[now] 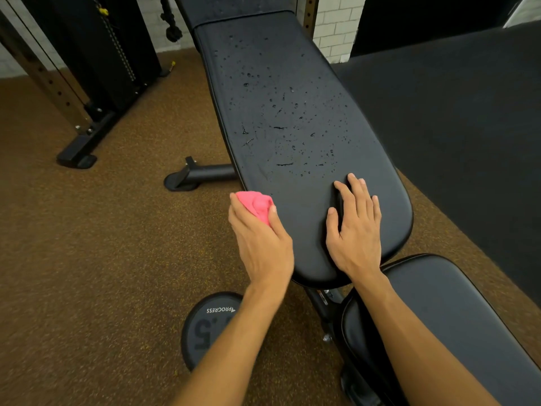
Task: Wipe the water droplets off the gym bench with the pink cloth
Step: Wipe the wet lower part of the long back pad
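The black gym bench (pixel 281 83) stretches away from me, its back pad speckled with several water droplets (pixel 281 127) over the middle and far part. My left hand (pixel 260 241) grips a bunched pink cloth (pixel 256 205) at the pad's near left edge. Flat on the near end of the pad lies my right hand (pixel 355 227), fingers spread and straight. The near strip of the pad around my hands looks dry.
The bench's seat pad (pixel 439 317) sits at lower right. A dark weight plate (pixel 205 326) lies on the brown floor under my left forearm. A bench foot (pixel 190 178) sticks out left; a black rack (pixel 87 83) stands at far left. A dark mat (pixel 468 112) lies to the right.
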### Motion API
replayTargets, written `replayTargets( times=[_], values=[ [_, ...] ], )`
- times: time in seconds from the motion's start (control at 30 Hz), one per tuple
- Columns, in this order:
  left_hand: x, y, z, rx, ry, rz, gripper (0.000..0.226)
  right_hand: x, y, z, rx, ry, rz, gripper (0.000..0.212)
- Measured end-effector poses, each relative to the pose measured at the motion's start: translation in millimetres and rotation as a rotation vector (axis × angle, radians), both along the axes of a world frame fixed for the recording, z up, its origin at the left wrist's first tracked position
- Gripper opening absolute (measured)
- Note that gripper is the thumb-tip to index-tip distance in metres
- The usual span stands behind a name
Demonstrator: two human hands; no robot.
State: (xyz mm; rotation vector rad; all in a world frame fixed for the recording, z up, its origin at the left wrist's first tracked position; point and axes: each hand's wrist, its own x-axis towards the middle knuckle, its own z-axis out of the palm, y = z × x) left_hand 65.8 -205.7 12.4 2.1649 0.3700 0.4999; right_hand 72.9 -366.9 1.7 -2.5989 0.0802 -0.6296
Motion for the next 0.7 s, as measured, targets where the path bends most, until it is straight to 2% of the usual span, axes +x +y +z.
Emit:
replayTargets(
  times=[0.13,0.23,0.37,0.47,0.53,0.7],
  values=[
    [-0.7,-12.0,6.9,0.221,0.033,0.04,0.082,-0.1,0.3,0.3,0.008,0.005,0.001,0.053],
    [28.8,-8.4,21.7,0.266,0.06,0.092,0.084,-0.5,0.0,0.9,0.012,0.005,0.007,0.053],
    [47.5,3.2,31.9,0.151,0.093,0.097,0.086,-0.3,0.3,0.5,0.011,0.003,0.004,0.053],
    [19.0,1.8,20.3,0.069,0.086,0.033,0.084,-0.8,0.1,0.4,0.009,-0.002,0.004,0.052],
    [1.7,1.4,15.3,-0.06,0.082,-0.012,0.08,-1.3,-0.4,0.5,0.004,-0.004,0.004,0.053],
    [48.9,25.5,29.2,-0.338,0.05,0.001,0.053,-0.2,0.2,0.8,0.001,-0.002,0.001,0.052]
  ],
)
